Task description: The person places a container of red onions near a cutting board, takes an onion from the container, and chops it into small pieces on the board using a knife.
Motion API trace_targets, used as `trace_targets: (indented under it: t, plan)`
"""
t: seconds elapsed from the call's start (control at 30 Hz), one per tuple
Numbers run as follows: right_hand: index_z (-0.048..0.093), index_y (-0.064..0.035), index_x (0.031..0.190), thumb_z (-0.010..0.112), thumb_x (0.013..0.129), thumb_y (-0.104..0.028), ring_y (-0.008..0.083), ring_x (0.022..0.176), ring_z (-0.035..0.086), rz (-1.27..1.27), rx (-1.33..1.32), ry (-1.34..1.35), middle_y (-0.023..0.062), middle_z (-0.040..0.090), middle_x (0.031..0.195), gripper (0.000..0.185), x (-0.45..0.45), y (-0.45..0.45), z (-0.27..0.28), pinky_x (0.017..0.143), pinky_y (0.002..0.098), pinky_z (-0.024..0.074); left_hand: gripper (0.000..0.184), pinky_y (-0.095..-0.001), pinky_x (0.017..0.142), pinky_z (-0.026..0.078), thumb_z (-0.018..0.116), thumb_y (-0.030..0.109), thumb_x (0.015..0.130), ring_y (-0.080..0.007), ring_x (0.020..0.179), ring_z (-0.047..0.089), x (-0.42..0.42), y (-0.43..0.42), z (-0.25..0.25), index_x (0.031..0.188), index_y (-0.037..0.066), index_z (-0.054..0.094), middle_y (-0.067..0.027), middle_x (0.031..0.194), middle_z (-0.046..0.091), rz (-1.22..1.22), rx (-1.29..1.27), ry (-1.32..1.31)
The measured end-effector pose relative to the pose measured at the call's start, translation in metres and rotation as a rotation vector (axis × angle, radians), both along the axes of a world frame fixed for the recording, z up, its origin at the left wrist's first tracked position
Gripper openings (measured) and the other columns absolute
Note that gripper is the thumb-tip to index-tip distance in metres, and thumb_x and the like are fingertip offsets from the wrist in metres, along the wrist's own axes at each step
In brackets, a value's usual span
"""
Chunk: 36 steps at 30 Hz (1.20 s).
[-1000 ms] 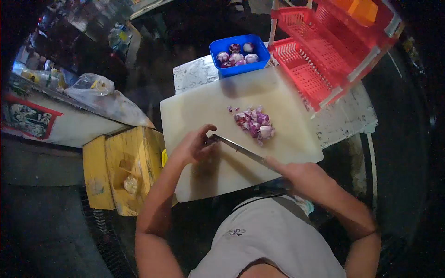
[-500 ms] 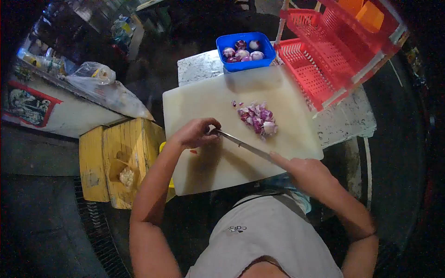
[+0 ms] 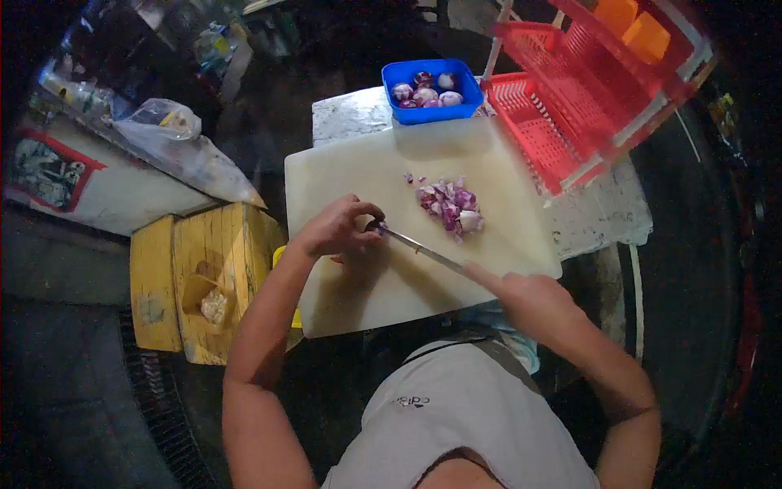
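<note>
Resting at the fingertips of your left hand (image 3: 336, 230), a small purplish piece (image 3: 380, 229) was mostly hidden by the fingers, which were curled in with thumb and fingers nearly closed around it. The blade of the knife (image 3: 423, 251) met it there, slanting back toward you and to the right. Your right hand (image 3: 538, 306) was wrapped around the handle, its fingers closed, the forefinger stretched along it toward the blade.

Beneath your left fingers lay the white cutting board (image 3: 497, 171), and a small red bit (image 3: 337, 259) sat near that wrist. Beyond and to the right of those fingertips was a heap of cut purple onion (image 3: 450, 208). Farther beyond them stood a blue tub (image 3: 433, 114) of whole onions (image 3: 425, 95), with a red basket rack (image 3: 562, 106) to its right. Well left of your left fingers was a yellow wooden box (image 3: 191, 281).
</note>
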State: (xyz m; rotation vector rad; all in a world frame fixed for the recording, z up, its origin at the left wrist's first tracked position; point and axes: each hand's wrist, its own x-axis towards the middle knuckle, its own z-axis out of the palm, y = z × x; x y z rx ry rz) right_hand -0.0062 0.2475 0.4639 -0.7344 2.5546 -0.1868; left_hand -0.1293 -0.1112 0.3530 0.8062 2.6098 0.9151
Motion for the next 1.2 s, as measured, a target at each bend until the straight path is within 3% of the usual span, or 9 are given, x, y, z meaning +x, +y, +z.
trace_targets:
  t: [0.67,0.93,1.2]
  plan:
    - [0.035,-0.0222,0.158,0.061,0.083,-0.001,0.0372,0.075,0.069,0.062,0.025,0.092,0.0152,0.066,0.086,0.082,0.006,-0.012,0.005,0.066,0.0495,0.0558,0.045,-0.0395,0.082,0.051,0.085,0.015,0.077,-0.0297,0.090,0.060,0.004,0.001,0.005,0.120,0.015,0.069,-0.0127,0.101,0.060,0.013,-0.033,-0.047]
    - [0.035,-0.0246,0.158,0.061,0.084,-0.001,0.0369,0.075,0.070,0.075,-0.004,0.109,0.0154,0.065,0.086,0.081,0.015,-0.004,0.018,0.066,0.0497,0.0564,0.044,-0.0407,0.084,0.053,0.078,0.005,0.078,-0.0319,0.091,0.062,0.004,-0.001,-0.001,0.120,0.015,0.069,-0.0142,0.105,0.059,-0.018,0.013,-0.008]
    - [0.036,-0.0213,0.157,0.057,0.086,-0.003,0.0368,0.075,0.069,0.077,0.015,0.092,0.0152,0.066,0.086,0.076,0.008,-0.023,0.004,0.064,0.0493,0.0552,0.040,-0.0415,0.083,0.053,0.079,0.009,0.079,-0.0321,0.089,0.063,0.009,0.006,0.002,0.118,0.016,0.070,-0.0146,0.101,0.060,0.031,-0.036,-0.008]
